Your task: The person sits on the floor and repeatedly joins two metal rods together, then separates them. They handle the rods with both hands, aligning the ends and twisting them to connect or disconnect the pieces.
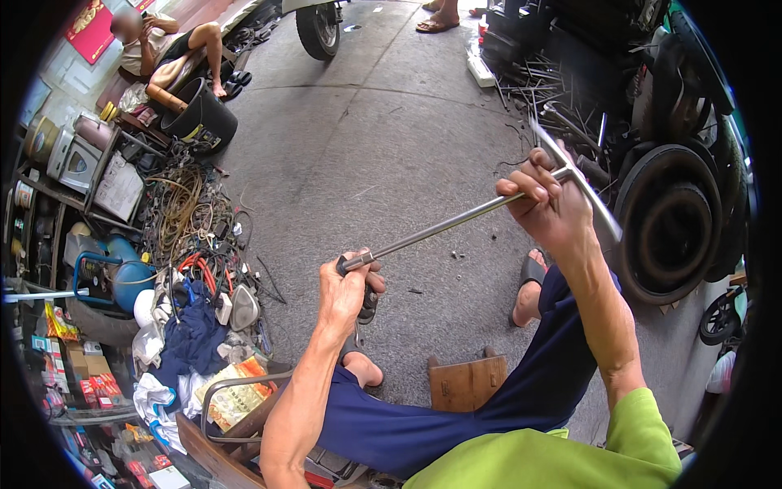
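A long silver T-handle socket wrench (448, 222) slants up between my two hands, clear of the floor. My right hand (554, 208) is closed around the shaft just below the crossbar, which is smeared by motion. At the other end, my left hand (338, 293) is closed around the socket. Partly covered by those fingers is a small dark part (369, 307); its kind is hidden. I cannot tell whether the socket is seated on it.
A small wooden stool (467, 381) stands between my feet. Cables and cloths (191, 326) are heaped left, by a black bucket (199, 118). Tyres (668, 224) and scattered metal rods (538, 81) lie right. A person (175, 45) sits far left; a wheel (318, 33) stands ahead.
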`<state>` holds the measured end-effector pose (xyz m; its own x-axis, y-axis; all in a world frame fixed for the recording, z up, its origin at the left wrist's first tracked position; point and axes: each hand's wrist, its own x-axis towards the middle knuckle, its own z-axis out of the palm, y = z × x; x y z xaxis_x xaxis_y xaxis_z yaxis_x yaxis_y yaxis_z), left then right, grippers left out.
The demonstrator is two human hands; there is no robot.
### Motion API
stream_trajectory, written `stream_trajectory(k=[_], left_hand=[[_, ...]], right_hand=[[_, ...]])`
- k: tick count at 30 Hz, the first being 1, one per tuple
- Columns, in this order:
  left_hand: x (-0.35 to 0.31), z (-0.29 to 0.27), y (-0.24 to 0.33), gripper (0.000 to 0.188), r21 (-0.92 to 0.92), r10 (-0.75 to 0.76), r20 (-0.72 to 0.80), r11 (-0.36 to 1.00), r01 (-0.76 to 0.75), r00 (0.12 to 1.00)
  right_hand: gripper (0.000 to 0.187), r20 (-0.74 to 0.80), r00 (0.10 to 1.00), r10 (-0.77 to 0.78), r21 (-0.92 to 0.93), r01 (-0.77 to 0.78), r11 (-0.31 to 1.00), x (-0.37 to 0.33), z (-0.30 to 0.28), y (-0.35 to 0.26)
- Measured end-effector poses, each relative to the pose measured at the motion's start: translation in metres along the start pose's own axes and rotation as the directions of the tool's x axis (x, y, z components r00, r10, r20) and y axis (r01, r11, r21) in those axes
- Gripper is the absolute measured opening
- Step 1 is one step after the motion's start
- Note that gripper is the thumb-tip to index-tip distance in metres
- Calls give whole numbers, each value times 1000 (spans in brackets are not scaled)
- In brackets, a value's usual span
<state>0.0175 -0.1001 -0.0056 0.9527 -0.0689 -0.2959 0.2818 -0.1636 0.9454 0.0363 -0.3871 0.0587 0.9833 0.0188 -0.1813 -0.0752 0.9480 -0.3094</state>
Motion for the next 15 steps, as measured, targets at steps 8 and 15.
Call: stream_trajectory(k=[8,15], left_hand=[[2,6,3,27,-104,-11,187,994,31,982],[7,21,-2,35,-169,-357,254,899,405,899]], right_hand=[[49,82,996,32,-62,-27,998,-8,5,-7],[38,-236,967,-98,-385,0,923,-11,-1,14]])
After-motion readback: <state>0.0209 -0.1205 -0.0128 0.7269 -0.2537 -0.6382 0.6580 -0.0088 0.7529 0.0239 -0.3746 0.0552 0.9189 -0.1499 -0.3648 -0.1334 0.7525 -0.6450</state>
